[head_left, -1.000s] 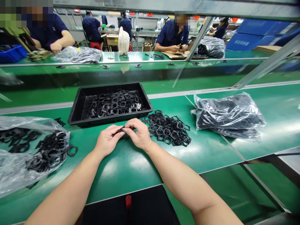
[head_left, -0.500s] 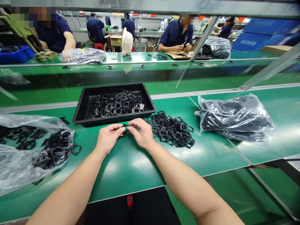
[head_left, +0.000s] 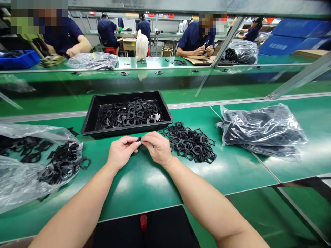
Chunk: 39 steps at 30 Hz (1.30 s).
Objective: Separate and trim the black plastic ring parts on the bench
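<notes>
Between my fingertips is a small black plastic part (head_left: 139, 140), mostly covered by the fingers. My left hand (head_left: 121, 151) pinches it from the left, thumb and fingers closed. From the right, my right hand (head_left: 157, 147) is closed on the same part. Just behind the hands stands a black tray (head_left: 126, 131) filled with black plastic pieces (head_left: 131, 112) that have round openings. To the right of my right hand lies a loose pile of black ring-shaped parts (head_left: 192, 143).
At left, an open clear plastic bag (head_left: 20, 172) spills black parts. Filled clear bags (head_left: 263, 125) lie at right on the green table (head_left: 144, 193). Behind is a green conveyor belt (head_left: 186, 91) carrying small black pieces. Co-workers in dark blue shirts sit beyond it.
My hands have drawn slightly closer together, and the right fingers have turned around the small part. The far-left co-worker's hand has moved back from the plastic bag.
</notes>
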Each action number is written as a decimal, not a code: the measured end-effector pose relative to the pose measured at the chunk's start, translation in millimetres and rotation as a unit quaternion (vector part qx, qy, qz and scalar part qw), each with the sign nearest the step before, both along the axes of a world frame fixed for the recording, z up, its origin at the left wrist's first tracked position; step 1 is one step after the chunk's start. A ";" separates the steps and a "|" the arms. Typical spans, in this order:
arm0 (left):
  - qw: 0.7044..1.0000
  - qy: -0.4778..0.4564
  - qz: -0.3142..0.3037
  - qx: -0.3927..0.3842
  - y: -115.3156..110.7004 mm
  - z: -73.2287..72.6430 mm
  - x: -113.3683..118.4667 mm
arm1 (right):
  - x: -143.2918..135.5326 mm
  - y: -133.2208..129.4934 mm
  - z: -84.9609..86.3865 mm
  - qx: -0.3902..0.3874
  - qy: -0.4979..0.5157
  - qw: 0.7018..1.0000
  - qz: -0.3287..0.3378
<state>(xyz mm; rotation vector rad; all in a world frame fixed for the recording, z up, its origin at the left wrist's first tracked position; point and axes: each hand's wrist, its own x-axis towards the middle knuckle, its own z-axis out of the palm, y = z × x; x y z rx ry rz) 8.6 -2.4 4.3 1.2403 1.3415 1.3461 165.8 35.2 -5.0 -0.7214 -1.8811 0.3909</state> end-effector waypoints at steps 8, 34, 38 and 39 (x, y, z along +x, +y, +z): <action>0.990 0.091 0.010 0.105 -0.8 -5.8 -2.1 | 0.6 -1.0 5.8 -0.013 -0.033 0.999 0.017; 0.992 0.117 -0.008 0.054 4.4 -6.5 -0.1 | -2.5 9.4 -2.4 -0.238 0.016 0.970 0.051; 0.999 0.006 0.049 -0.008 7.3 -3.2 -1.0 | -0.9 8.2 3.0 -0.154 0.031 0.987 0.038; 0.996 -0.045 0.046 -0.055 8.0 -1.9 -1.8 | -0.8 7.7 3.7 -0.135 0.039 0.989 0.037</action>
